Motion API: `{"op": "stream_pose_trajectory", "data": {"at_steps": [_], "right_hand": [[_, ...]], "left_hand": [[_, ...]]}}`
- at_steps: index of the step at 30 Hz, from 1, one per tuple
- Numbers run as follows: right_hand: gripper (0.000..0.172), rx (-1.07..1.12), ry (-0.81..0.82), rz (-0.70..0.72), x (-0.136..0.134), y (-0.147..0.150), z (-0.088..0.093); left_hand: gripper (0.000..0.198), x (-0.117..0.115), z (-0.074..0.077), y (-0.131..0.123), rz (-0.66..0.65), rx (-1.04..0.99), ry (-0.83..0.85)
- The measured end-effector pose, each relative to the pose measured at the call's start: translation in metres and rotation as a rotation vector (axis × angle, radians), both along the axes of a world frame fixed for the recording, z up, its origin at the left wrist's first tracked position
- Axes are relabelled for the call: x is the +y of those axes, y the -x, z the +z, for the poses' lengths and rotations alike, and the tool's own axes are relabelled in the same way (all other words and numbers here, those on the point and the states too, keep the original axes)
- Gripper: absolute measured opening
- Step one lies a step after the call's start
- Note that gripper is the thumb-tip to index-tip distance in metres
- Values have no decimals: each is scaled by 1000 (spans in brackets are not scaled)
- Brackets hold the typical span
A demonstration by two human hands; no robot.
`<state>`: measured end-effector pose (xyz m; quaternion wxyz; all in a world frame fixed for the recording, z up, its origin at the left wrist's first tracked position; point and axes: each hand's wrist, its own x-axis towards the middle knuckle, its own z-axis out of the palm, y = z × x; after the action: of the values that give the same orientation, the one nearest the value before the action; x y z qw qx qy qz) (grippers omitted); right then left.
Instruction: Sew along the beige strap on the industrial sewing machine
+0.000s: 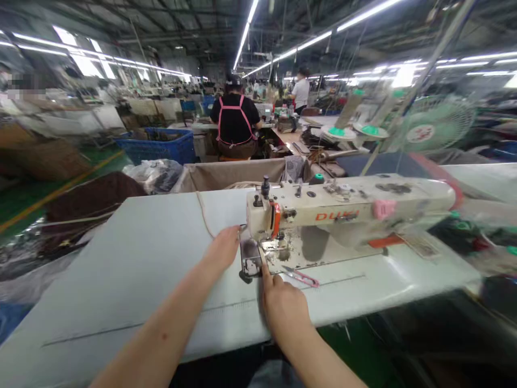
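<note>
- Bench (161,242): pale, spreads out in front of you and both your forearms reach over it. Dark ruler lines run along your side.
- Tan bin (238,173): just past the bench's far edge, light material inside, too unclear to name.
- Machine (347,202): on the bench, arm off to your right, needle end between the bench's middle and your hands.
- Right hand (285,302): in front of the needle end, index stretched forward onto the strip, other fingers curled under. Thumb hidden, so can't tell if you're pinching.
- Left hand (224,248): left of the needle end, fingers brought together near a small dark part. Can't tell if they pinch it.
- Cord (204,215): hangs over the far edge and runs down to your left hand. Held or just beside it, can't tell.
- Snips (302,277): pink handles, lying just right of your right hand, untouched.
- Strip (263,256): pale, narrow, by the needle, near end at your right index. Looks mid-run; stitching too small to see, so done and left can't be split.
</note>
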<state>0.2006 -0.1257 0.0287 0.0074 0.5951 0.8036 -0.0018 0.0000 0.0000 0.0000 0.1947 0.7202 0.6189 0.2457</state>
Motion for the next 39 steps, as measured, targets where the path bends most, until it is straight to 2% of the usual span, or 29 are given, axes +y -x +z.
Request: {"op": "stream_pose_trajectory", "data": {"at_steps": [5, 12, 16, 22, 26, 33, 39], "right_hand": [[66, 9, 5, 6, -2, -1, 2], [59, -10, 23, -19, 4, 1, 1], [55, 6, -26, 0, 4, -1, -4], [59, 8, -124, 54, -2, -9, -14], [59, 21, -168, 79, -1, -11, -18], [55, 13, -168, 83, -1, -11, -17], [59, 50, -203, 96, -4, -13, -18]], "left_hand": [[37, -18, 7, 22, 34, -83, 0], [41, -61, 18, 37, 50, -261, -42], [47, -80, 22, 39, 111, -368, 37], [60, -105, 30, 35, 139, -557, 243], [56, -115, 30, 31, 121, -648, 312], [47, -122, 29, 20, 55, -700, 277], [30, -124, 34, 8, 9, -671, 247]]}}
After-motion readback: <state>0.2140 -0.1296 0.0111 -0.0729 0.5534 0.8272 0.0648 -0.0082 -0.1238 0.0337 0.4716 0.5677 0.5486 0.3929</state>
